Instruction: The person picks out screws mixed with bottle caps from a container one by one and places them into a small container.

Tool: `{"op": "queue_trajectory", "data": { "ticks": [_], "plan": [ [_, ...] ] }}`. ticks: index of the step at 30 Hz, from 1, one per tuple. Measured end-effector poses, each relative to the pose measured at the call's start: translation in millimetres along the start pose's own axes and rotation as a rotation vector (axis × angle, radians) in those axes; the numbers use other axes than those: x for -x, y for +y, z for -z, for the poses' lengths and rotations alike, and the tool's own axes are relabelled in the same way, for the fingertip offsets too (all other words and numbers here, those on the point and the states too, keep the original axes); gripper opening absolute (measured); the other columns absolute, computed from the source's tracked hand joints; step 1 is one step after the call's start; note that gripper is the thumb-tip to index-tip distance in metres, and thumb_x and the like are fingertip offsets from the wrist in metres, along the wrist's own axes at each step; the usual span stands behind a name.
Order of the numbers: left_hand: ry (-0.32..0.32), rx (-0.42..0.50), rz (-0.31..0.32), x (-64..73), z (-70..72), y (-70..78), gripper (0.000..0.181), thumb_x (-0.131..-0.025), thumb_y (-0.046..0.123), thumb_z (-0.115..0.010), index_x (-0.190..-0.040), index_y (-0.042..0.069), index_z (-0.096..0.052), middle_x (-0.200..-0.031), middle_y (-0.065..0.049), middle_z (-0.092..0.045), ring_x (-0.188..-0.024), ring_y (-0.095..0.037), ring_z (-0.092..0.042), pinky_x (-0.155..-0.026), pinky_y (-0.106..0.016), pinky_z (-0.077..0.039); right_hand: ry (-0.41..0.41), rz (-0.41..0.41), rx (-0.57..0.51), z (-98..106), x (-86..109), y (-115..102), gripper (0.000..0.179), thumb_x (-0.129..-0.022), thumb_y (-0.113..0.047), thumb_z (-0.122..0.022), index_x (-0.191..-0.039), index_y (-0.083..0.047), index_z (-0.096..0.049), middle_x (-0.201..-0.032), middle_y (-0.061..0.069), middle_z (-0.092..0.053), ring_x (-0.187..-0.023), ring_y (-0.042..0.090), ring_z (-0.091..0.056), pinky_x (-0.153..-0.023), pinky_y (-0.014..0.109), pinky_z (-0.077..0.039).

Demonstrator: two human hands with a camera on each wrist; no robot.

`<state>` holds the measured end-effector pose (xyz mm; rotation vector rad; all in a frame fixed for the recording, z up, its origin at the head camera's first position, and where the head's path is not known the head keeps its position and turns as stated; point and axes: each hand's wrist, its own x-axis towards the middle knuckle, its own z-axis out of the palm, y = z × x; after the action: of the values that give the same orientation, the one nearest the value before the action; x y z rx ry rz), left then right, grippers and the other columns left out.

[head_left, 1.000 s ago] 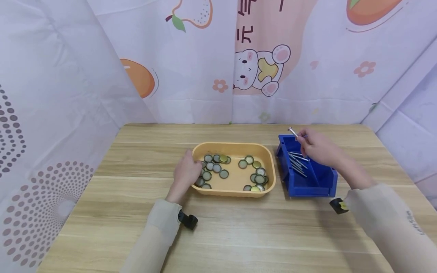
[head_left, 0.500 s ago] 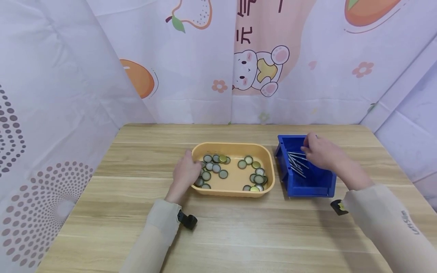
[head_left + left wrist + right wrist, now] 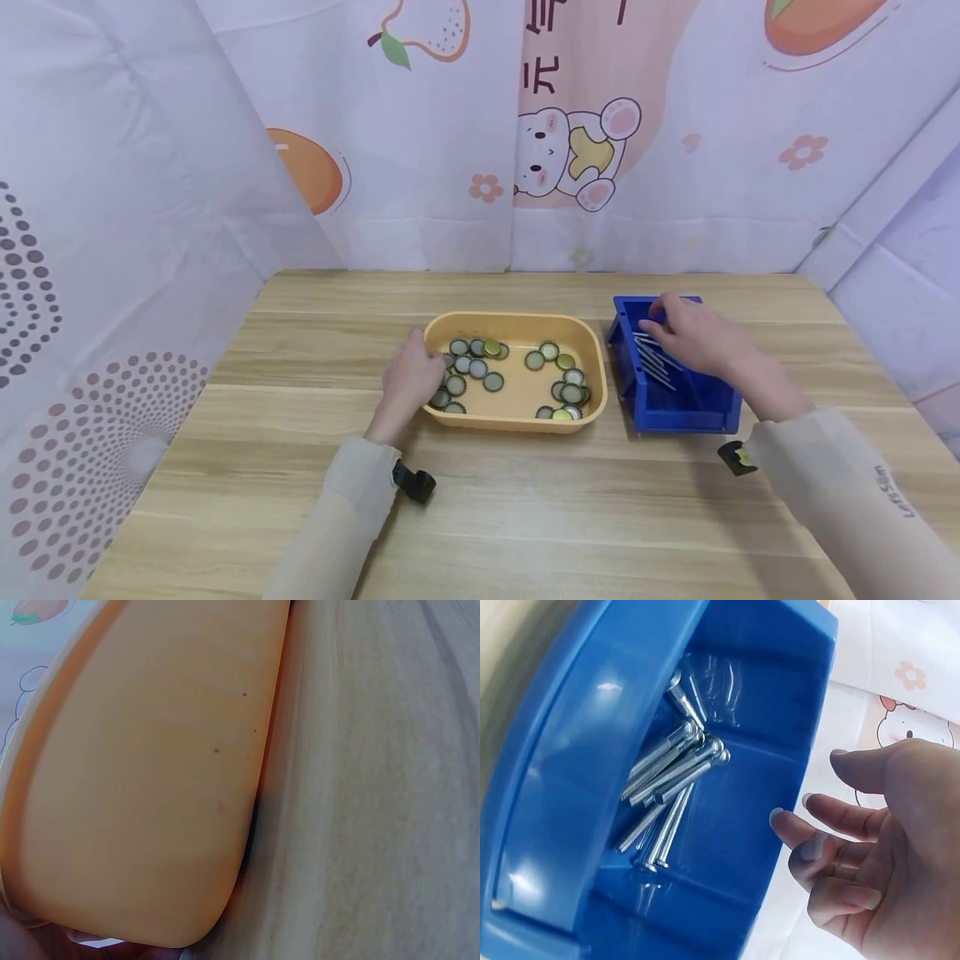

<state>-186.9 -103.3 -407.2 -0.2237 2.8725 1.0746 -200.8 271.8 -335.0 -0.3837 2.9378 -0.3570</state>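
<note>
My left hand grips the left rim of a yellow-orange plastic tray. In the left wrist view the tray's outer wall fills much of the picture, and only bits of the fingers show at the lower left. Over a blue plastic bin hovers my right hand. Its fingers are loosely bent and apart, with nothing between them in the right wrist view. Several silvery bolts lie heaped inside the bin, below and beside that hand.
Bottle caps, silver-grey and gold, lie in two loose groups in the tray. Tray and bin stand side by side on a wooden table. A printed curtain hangs behind the table's far edge.
A second ago my right hand pinched a bolt above the bin; now it holds none. The hand dipped lower, then shifted slightly left. My left hand stays on the tray.
</note>
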Motion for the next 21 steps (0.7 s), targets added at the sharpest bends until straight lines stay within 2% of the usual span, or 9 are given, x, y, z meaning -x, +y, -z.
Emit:
{"op": "queue_trajectory", "data": {
  "ticks": [6, 11, 17, 19, 21],
  "plan": [
    [-0.010, -0.012, 0.000, -1.0, 0.1, -0.9, 0.041, -0.094, 0.024, -0.051, -0.130, 0.003, -0.048, -0.107, -0.016, -0.066, -0.081, -0.028, -0.063, -0.065, -0.035, -0.047, 0.014, -0.003, -0.029, -2.2, 0.3, -3.7, 0.051, -0.104, -0.036, -0.045, -0.128, 0.009, -0.047, -0.089, 0.015, -0.065, -0.073, 0.020, -0.058, -0.068, 0.040, -0.050],
    [-0.067, 0.004, -0.023, -3.2, 4.5, -3.8, 0.046, -0.099, 0.032, -0.046, -0.134, 0.002, -0.043, -0.109, -0.017, -0.064, -0.086, -0.029, -0.062, -0.066, -0.036, -0.048, 0.044, -0.019, -0.039, -2.5, 1.8, -3.8, 0.054, -0.104, -0.039, -0.043, -0.132, 0.008, -0.046, -0.099, 0.021, -0.066, -0.082, 0.025, -0.061, -0.073, 0.045, -0.051],
    [-0.199, 0.076, -0.024, -3.3, 18.0, -3.4, 0.058, -0.103, 0.046, -0.033, -0.142, 0.003, -0.035, -0.124, -0.019, -0.057, -0.110, -0.032, -0.059, -0.091, -0.047, -0.051, 0.085, -0.032, -0.056, 2.9, 1.4, -5.0, 0.062, -0.104, -0.040, -0.040, -0.141, 0.009, -0.034, -0.115, 0.032, -0.060, -0.098, 0.040, -0.063, -0.083, 0.056, -0.049],
    [-0.215, 0.085, -0.025, -4.0, 23.4, -1.3, 0.062, -0.103, 0.049, -0.031, -0.143, 0.003, -0.034, -0.129, -0.020, -0.055, -0.118, -0.035, -0.057, -0.098, -0.050, -0.048, 0.098, -0.031, -0.062, 5.0, 1.3, -5.3, 0.065, -0.104, -0.041, -0.039, -0.144, 0.010, -0.028, -0.120, 0.036, -0.057, -0.103, 0.045, -0.061, -0.086, 0.060, -0.047],
    [-0.198, 0.075, -0.028, -4.9, 28.4, 0.7, 0.065, -0.102, 0.052, -0.030, -0.145, 0.002, -0.033, -0.136, -0.023, -0.052, -0.124, -0.038, -0.054, -0.101, -0.053, -0.046, 0.106, -0.031, -0.071, 6.3, 1.3, -6.0, 0.069, -0.104, -0.042, -0.038, -0.148, 0.009, -0.022, -0.126, 0.038, -0.052, -0.111, 0.049, -0.056, -0.091, 0.064, -0.044]
  ]
}}
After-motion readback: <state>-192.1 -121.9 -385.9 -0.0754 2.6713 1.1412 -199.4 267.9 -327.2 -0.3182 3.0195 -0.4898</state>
